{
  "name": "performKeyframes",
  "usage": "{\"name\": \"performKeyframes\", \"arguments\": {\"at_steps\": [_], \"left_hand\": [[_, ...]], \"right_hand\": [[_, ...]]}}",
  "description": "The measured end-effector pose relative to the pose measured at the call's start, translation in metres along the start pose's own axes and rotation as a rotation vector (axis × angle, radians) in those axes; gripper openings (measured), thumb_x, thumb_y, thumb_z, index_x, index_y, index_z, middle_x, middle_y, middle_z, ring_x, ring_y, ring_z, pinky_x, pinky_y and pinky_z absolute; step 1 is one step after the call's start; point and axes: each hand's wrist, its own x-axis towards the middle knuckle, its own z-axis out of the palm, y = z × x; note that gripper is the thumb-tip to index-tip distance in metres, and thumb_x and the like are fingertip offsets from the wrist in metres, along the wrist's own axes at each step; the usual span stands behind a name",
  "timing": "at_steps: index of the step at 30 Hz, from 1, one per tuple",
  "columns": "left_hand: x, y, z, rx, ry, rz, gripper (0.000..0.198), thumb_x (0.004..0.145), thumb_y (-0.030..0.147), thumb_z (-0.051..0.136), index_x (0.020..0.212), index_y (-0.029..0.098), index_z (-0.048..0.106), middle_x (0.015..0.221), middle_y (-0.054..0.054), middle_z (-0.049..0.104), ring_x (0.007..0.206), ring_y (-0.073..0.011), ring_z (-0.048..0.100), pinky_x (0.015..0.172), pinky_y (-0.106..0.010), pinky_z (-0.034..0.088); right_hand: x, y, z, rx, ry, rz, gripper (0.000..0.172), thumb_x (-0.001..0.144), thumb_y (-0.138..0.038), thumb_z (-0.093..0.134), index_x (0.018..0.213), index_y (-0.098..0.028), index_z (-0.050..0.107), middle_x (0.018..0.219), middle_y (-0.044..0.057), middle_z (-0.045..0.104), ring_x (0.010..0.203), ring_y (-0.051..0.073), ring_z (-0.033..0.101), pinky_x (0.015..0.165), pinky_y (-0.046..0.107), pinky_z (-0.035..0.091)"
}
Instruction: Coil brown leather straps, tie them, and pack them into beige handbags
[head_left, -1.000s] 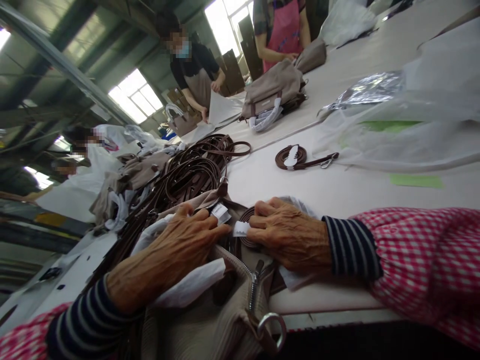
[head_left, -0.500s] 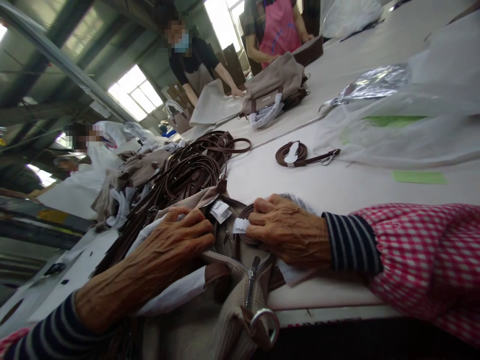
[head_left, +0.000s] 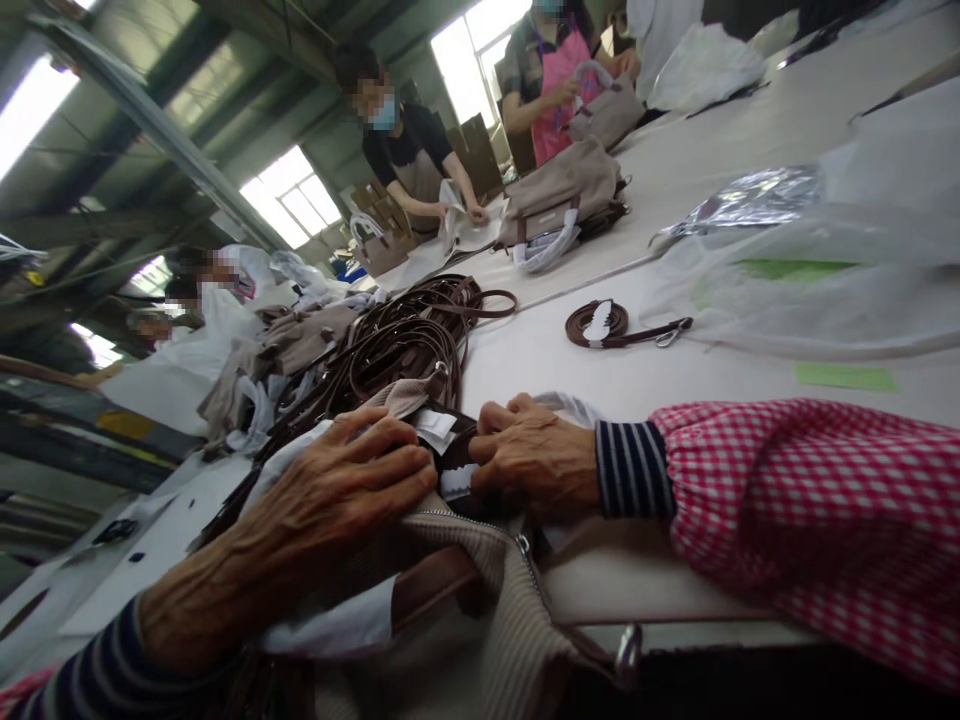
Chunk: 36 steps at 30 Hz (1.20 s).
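Observation:
A beige ribbed handbag (head_left: 517, 620) with brown trim lies in front of me, its zipped top gaping. My left hand (head_left: 367, 475) grips the bag's near opening edge, fingers bent over it. Inside the mouth, my right hand (head_left: 525, 455) is closed on a coiled brown strap with a white paper wrap (head_left: 456, 483); most of the coil is hidden by the fingers. A white label (head_left: 435, 430) shows in the opening. One handle (head_left: 435, 590) is partly wrapped in white paper and hangs on the near side.
A heap of brown straps (head_left: 409, 350) lies beyond the bag. Another coiled strap with a metal clip (head_left: 598, 322) rests on the white table (head_left: 525, 350). Clear plastic (head_left: 795, 300) covers the right. Two co-workers (head_left: 409, 150) handle bags and paper across the table, near another handbag (head_left: 566, 195).
My right hand has moved left and deeper into the bag with the coiled strap. The bag's near end has shifted right. Across the table, the co-worker in pink now handles an upright bag.

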Motion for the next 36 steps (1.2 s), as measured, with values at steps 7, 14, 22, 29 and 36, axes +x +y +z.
{"name": "performKeyframes", "arguments": {"at_steps": [7,14,22,29,36], "left_hand": [[0.002,-0.008,0.016,-0.114,0.116,-0.090,0.021,0.106,0.021,0.050,0.117,0.020,0.069,0.119,-0.006,0.072,0.122,-0.0250,0.055,0.108,-0.041,0.045],[-0.008,-0.011,0.028,-0.115,0.124,-0.115,0.023,0.107,0.021,0.049,0.121,0.023,0.068,0.119,-0.005,0.071,0.121,-0.0232,0.056,0.113,-0.042,0.041],[0.016,-0.014,0.032,-0.039,0.173,-0.047,0.024,0.099,0.021,0.065,0.122,0.026,0.068,0.114,-0.002,0.071,0.112,-0.0220,0.059,0.111,-0.041,0.042],[0.012,-0.019,0.052,-0.047,0.287,-0.110,0.007,0.095,0.024,0.072,0.102,0.026,0.072,0.110,0.000,0.069,0.115,-0.0201,0.057,0.106,-0.037,0.042],[0.012,-0.015,0.049,-0.029,0.301,-0.121,0.005,0.099,0.022,0.067,0.102,0.024,0.071,0.109,-0.001,0.071,0.114,-0.0201,0.057,0.105,-0.039,0.041]], "right_hand": [[0.027,-0.002,-0.009,0.544,-0.073,0.020,0.015,0.084,-0.010,0.070,0.071,-0.013,0.064,0.076,0.000,0.063,0.073,0.014,0.052,0.072,0.030,0.041],[0.001,0.001,0.006,0.941,0.268,0.352,0.036,0.063,0.002,0.075,0.091,-0.016,0.063,0.110,0.002,0.062,0.094,0.014,0.058,0.074,0.023,0.048],[0.022,0.002,0.023,1.043,0.108,0.490,0.018,0.066,-0.009,0.071,0.057,-0.015,0.057,0.058,-0.006,0.048,0.058,0.009,0.043,0.054,0.023,0.030],[0.014,-0.004,0.011,1.061,0.194,0.686,0.006,0.065,-0.012,0.065,0.070,-0.016,0.064,0.066,-0.002,0.062,0.062,0.013,0.055,0.060,0.025,0.041],[0.007,-0.015,-0.008,0.507,0.178,0.610,0.006,0.084,-0.018,0.061,0.083,-0.016,0.067,0.087,0.005,0.070,0.084,0.020,0.061,0.078,0.033,0.044]]}}
